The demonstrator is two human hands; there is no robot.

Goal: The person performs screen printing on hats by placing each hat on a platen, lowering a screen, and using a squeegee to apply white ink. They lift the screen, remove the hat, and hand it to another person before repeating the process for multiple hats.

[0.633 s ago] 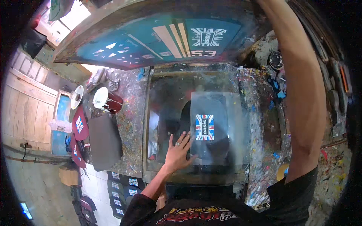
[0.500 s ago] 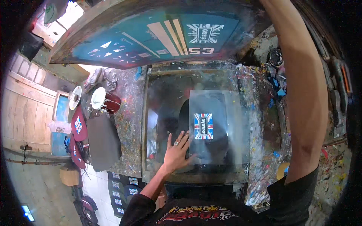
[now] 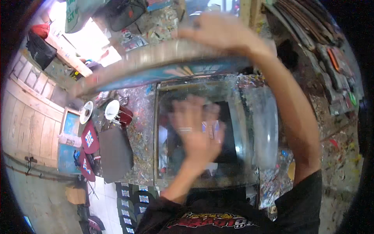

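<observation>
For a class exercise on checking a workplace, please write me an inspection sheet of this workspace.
Surface: paint-spattered bench around a glossy panel.
Job's things: screen frame tilted up at the panel's far side; dark piece with a coloured print, partly covered.
Clutter: red bucket, maroon printed pieces and grey sheet at left.
Hands: left hand spread over the dark piece, blurred, contact unclear; right hand at the frame's upper edge, grip unclear.
Cables: none identifiable.
Surroundings: wooden planks at left; white tiles below.

My left hand [image 3: 196, 136] shifted from the glossy panel's [image 3: 226, 89] near edge toward its middle, blurred over the print [image 3: 210, 127], my right hand [image 3: 218, 33] now in view, the screen frame [image 3: 132, 62] tipped, its teal face [image 3: 144, 80] narrowed to 1 band
</observation>
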